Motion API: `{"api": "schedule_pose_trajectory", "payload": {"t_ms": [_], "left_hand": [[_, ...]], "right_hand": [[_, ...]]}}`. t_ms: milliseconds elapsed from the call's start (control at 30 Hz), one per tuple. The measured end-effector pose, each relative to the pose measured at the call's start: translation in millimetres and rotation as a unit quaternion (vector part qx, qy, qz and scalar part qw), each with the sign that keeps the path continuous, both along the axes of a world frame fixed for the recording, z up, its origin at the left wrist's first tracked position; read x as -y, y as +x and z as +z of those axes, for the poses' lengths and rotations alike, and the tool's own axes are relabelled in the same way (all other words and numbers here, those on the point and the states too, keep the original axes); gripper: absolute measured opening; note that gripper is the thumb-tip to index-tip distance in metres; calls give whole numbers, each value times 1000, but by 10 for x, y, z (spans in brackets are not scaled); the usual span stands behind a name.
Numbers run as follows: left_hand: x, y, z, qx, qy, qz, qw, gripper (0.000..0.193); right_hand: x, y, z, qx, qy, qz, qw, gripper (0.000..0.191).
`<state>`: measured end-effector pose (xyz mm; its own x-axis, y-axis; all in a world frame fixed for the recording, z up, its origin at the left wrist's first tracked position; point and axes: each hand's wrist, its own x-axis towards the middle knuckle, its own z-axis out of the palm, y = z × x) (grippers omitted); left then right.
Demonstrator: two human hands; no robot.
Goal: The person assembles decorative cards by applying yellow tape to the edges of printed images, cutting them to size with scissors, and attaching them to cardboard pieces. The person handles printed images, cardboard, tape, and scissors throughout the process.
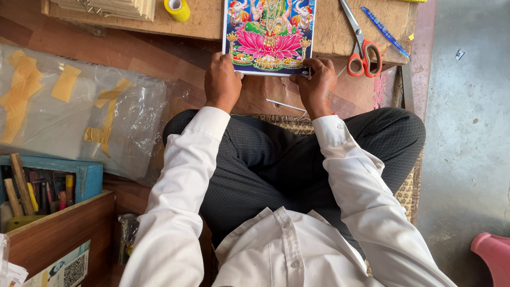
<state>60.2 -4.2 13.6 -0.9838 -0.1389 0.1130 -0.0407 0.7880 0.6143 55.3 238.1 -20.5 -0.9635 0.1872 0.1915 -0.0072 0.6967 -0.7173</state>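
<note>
A glossy colourful picture print (270,33) with a pink lotus lies on the low wooden board (212,21) in front of me. My left hand (222,81) grips its near left corner, fingers curled over the edge. At the near right corner my right hand (317,84) pinches the print's edge. Both arms wear white sleeves, and my crossed legs in dark trousers sit just below the board.
Orange-handled scissors (362,47) and a blue pen (385,32) lie on the board to the right. A yellow tape roll (177,8) stands at the back left. Clear plastic sheets with yellow tape strips (79,106) lie on the left, a blue tool box (50,183) below them.
</note>
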Motion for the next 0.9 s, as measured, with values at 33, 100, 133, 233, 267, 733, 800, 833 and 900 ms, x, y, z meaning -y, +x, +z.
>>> {"api": "schedule_pose_trajectory", "payload": {"t_ms": [33,100,133,233,267,733,800,833,900], "left_hand": [[-1,5,15,5,-3,-1,1000,38],[-3,21,38,7,-12,4,1000,36],[-3,27,46,8,-17,7,1000,34],[1,37,62,8,-21,-6,1000,28],[-1,35,65,3,-25,-7,1000,28],[49,-47,-194,4,71,75,995,44],[83,-88,-298,28,84,82,993,29],[107,-99,-347,40,89,88,991,23],[147,-112,-429,6,104,93,990,25]], "right_hand": [[0,0,7,-6,3,3,1000,51],[-6,8,22,-13,9,7,1000,51],[-10,11,29,-16,7,9,1000,52],[-13,18,46,-24,1,14,1000,53],[-9,21,49,-28,0,16,999,53],[28,91,208,2,18,16,1000,55],[35,94,201,-3,23,23,999,56],[37,95,191,-5,24,22,999,56],[31,90,162,-11,27,22,999,55]]}}
